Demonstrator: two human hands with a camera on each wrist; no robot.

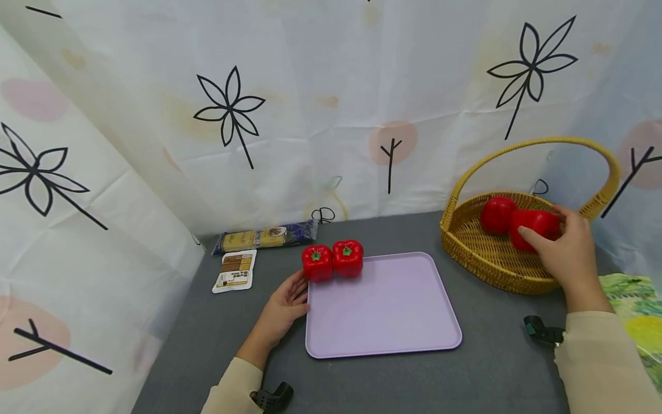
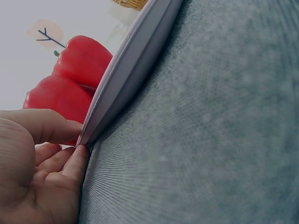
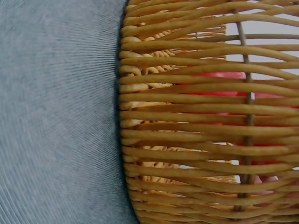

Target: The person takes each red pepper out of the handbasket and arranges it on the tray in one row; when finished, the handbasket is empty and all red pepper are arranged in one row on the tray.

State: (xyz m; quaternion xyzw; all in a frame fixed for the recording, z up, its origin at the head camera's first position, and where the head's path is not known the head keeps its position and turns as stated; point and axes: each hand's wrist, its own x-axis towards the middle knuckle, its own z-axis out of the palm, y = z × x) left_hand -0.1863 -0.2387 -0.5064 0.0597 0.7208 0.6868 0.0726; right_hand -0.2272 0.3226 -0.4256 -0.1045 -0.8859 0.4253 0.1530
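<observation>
My right hand reaches into a yellow wicker basket and grips a red bell pepper. Another red pepper lies beside it in the basket. In the right wrist view the basket's woven side mostly hides the peppers and fingers. At the left edge of a pale purple tray, my left hand pinches the rim, as the thumb and fingers in the left wrist view show. Two red bell peppers, a left one and a right one, sit side by side at the tray's far left corner.
Behind the tray, a long blue-and-yellow packet lies near the back edge of the grey table. A small white-and-brown pouch is in front of it. Patterned white curtain encloses the table. Green-and-yellow cloth lies at the right.
</observation>
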